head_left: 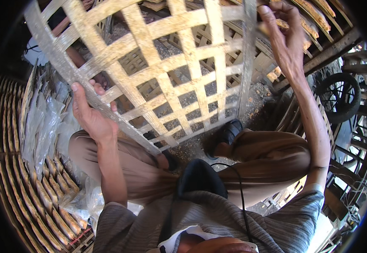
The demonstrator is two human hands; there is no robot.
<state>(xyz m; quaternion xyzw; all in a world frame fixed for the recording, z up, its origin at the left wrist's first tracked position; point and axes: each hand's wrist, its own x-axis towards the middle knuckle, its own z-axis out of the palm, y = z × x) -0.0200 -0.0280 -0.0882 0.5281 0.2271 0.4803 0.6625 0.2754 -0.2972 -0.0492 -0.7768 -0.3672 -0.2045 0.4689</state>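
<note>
A woven bamboo lattice rack (162, 71) stands tilted before me, with open square gaps and greyish side bars. My left hand (94, 114) is closed round its left bar, thumb on the near face and fingertips showing past the bar. My right hand (286, 40) is raised beyond the right bar, beside rough brown-edged slabs (312, 19). Its fingers curl toward the thumb; what they hold, if anything, I cannot make out. The rack's upper end runs out of view.
Brown-edged slabs (50, 194) stand in rows at the left, beside crumpled clear plastic sheeting (44, 122). A wooden rail (335, 50) runs below the slabs at upper right. A black-tyred wheel (339, 98) is at right. Another person's arm (61, 26) shows behind the rack.
</note>
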